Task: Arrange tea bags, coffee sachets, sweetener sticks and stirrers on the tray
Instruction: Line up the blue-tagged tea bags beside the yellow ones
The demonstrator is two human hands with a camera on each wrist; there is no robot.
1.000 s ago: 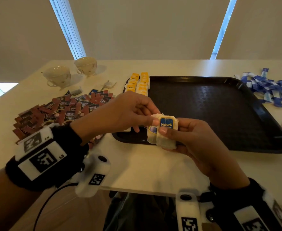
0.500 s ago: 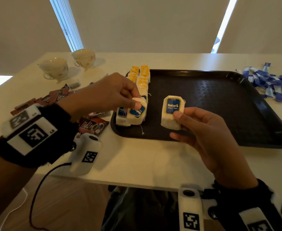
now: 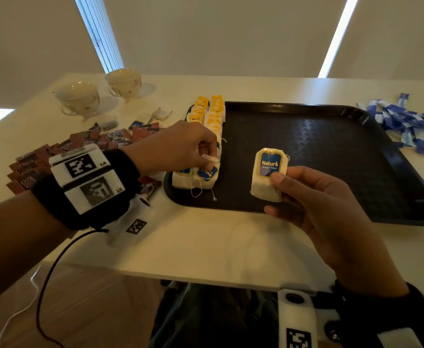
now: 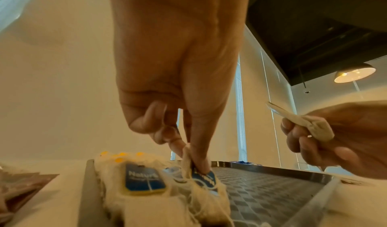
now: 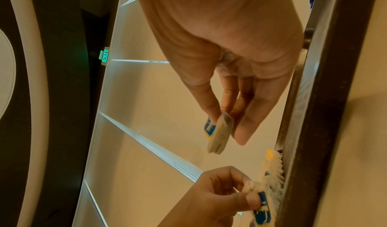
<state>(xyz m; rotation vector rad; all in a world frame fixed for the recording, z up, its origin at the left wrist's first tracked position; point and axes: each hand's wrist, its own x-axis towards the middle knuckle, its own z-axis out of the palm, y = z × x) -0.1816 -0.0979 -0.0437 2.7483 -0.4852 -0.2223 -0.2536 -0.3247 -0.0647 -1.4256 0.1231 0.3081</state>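
On the black tray (image 3: pixel 306 136), the left hand (image 3: pixel 181 146) pinches a blue-tagged tea bag (image 3: pixel 207 173) at the near end of the tea-bag row (image 3: pixel 206 126); it should seat upright and flush before letting go. The right hand (image 3: pixel 313 197) pinches a second tea bag (image 3: pixel 268 175) above the tray, ready to follow. Coffee sachets (image 3: pixel 55 156), probably sweetener sticks (image 3: pixel 411 121) and two cups (image 3: pixel 80 99) lie off-tray; loose strings could snag.

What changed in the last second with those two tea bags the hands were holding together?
The left hand carried one tea bag away to the row's near end on the tray, still pinching it. The right hand keeps its own tea bag. Cups, sachets and sticks stayed put.
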